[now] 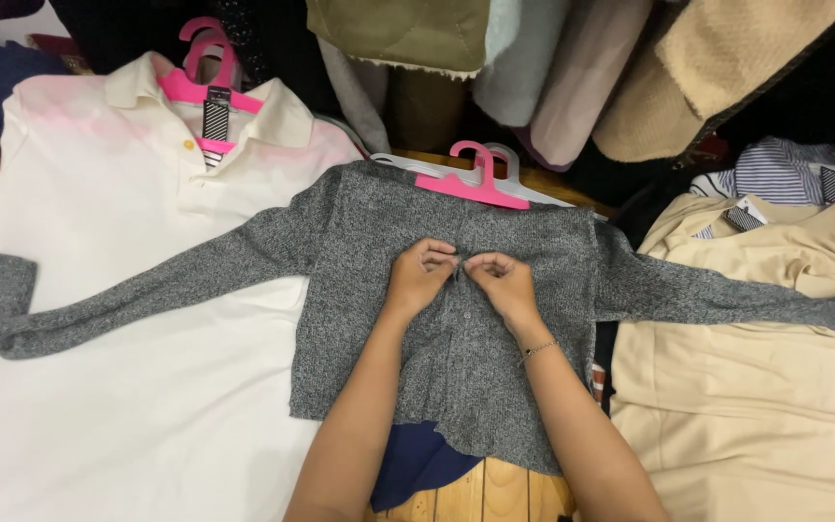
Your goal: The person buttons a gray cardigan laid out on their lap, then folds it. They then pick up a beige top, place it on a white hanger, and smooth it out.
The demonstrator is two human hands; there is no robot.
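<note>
Both hands pinch the button placket: left hand and right hand meet mid-chest on the grey marled knit cardigan, spread sleeves-out over a white polo shirt. Buttoning seems underway; lower buttons likely need the same steady fingertip grip.

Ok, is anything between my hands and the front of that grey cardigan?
Nothing visible. The left hand and right hand already rest on the grey knit cardigan, fingertips pinching its button placket at chest height. The pink hanger sits above at the neckline, apart from both hands.
</note>
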